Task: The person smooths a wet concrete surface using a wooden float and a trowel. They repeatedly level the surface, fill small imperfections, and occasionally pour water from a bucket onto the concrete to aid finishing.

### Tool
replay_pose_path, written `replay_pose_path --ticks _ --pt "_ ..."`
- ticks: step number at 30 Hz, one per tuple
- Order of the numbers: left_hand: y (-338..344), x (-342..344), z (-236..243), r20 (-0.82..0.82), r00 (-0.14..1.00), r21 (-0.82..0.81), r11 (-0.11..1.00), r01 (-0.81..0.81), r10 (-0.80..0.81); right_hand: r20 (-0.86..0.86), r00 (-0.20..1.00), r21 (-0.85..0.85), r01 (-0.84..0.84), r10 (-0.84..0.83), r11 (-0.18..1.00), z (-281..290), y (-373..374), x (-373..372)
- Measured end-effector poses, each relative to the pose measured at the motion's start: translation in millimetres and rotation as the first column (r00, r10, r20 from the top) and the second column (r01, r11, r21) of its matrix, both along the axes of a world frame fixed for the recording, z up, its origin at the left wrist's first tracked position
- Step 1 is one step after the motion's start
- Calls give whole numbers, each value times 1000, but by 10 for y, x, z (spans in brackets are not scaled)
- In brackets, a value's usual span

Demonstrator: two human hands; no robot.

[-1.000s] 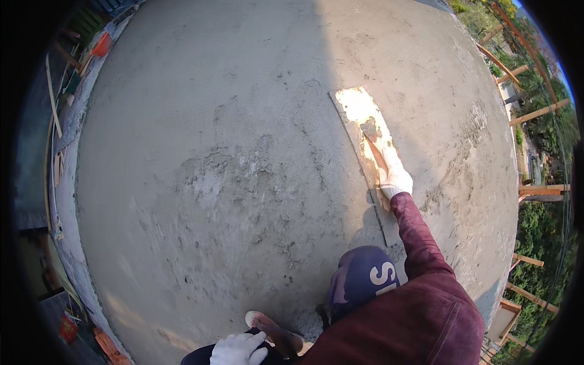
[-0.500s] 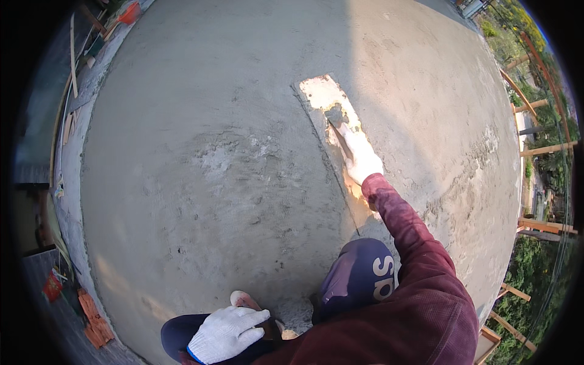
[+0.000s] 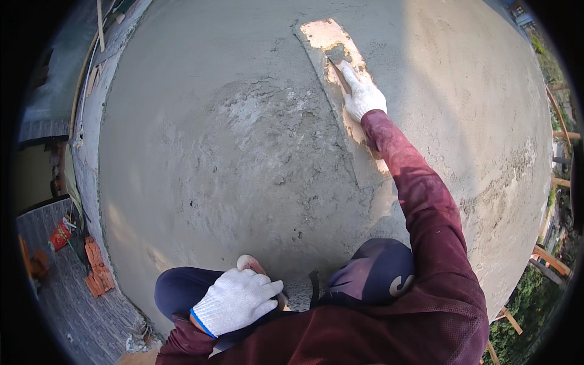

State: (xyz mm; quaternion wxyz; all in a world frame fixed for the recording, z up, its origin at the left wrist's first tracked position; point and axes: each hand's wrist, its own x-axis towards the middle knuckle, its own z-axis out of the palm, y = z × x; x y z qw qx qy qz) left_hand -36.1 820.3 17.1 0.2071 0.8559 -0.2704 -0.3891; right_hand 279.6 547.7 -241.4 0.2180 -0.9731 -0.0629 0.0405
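Closest in, the person crouches over the work, two knees in dark trousers tucked up under a maroon top. The left hand (image 3: 234,301), in a white knit glove with a blue cuff, rests on the left knee (image 3: 179,292), fingers curled loosely over it and holding nothing. One bare toe (image 3: 248,263) of a foot pokes out just beyond that glove, down on the wet surface. The right knee (image 3: 371,274) sits just beside, also in dark cloth.

From there one maroon sleeve (image 3: 420,201) runs up and away along the right side. At its end the right hand (image 3: 360,94), in a second white glove, is clamped around the handle of the single wooden float (image 3: 340,91), fingers pointing away from the body. That float is a long flat board, lying flat on the wet concrete slab (image 3: 243,152) at the upper middle of the view, well out ahead of the knees, its far end lit bright by the sun.

The slab itself is one broad grey sheet, rough and torn in the middle patch left of the float, smoother toward the right.

Past the slab's left edge, far below, one heap of red bricks (image 3: 97,267) lies on a tiled floor. On the far right, several timber scaffold poles (image 3: 550,258) stick out beyond the slab edge, with green trees under them.
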Motion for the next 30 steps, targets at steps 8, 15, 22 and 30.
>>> replay_pose_path --ticks 8,15,22,30 --pt "366 -123 -186 23 994 -23 994 105 -104 18 999 -99 -36 37 994 -123 -912 -1680" --pt "574 -426 -167 274 951 -56 985 162 -141 -120 992 -252 14 -45 968 103 194 -370" --pt "747 -275 -149 403 904 -247 933 260 -145 -153 957 -45 -257 247 965 85 1874 -1142" --pt "793 -300 -270 372 901 -269 903 336 -224 -50 992 13 119 -118 993 384 1039 -1841"
